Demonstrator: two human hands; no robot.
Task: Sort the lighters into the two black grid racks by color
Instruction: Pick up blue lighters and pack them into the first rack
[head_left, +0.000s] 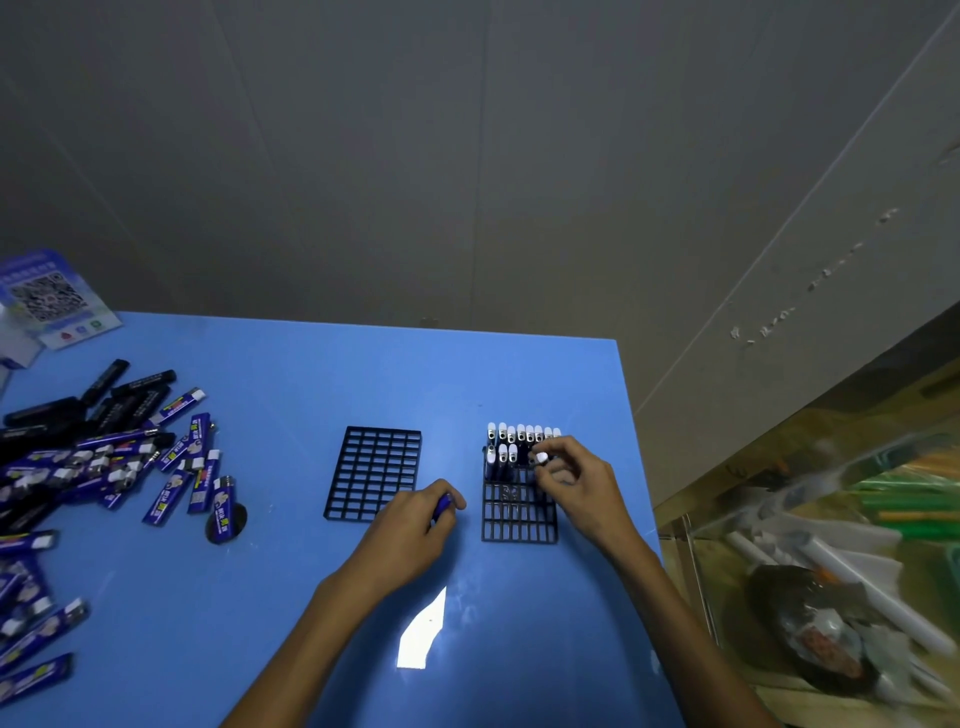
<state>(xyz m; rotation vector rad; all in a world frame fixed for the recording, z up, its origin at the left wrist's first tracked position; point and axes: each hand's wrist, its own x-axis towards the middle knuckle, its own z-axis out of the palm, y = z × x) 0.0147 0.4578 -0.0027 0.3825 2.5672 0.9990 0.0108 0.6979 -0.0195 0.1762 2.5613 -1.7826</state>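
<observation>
Two black grid racks stand on the blue table. The left rack (373, 473) holds nothing. The right rack (519, 514) has several blue lighters (511, 447) with white caps upright in its far rows. My right hand (579, 483) pinches a white-capped lighter (541, 458) over the right rack's second row. My left hand (415, 525) grips blue lighters (444, 504) in its fist between the two racks. A heap of blue lighters (119, 467) and black lighters (104, 400) lies at the left of the table.
A blue card with a QR code (49, 296) stands at the far left. One blue lighter (223, 506) sits in a round hole in the table. The table's right edge (644, 467) drops to a cluttered glass-topped shelf (831, 545).
</observation>
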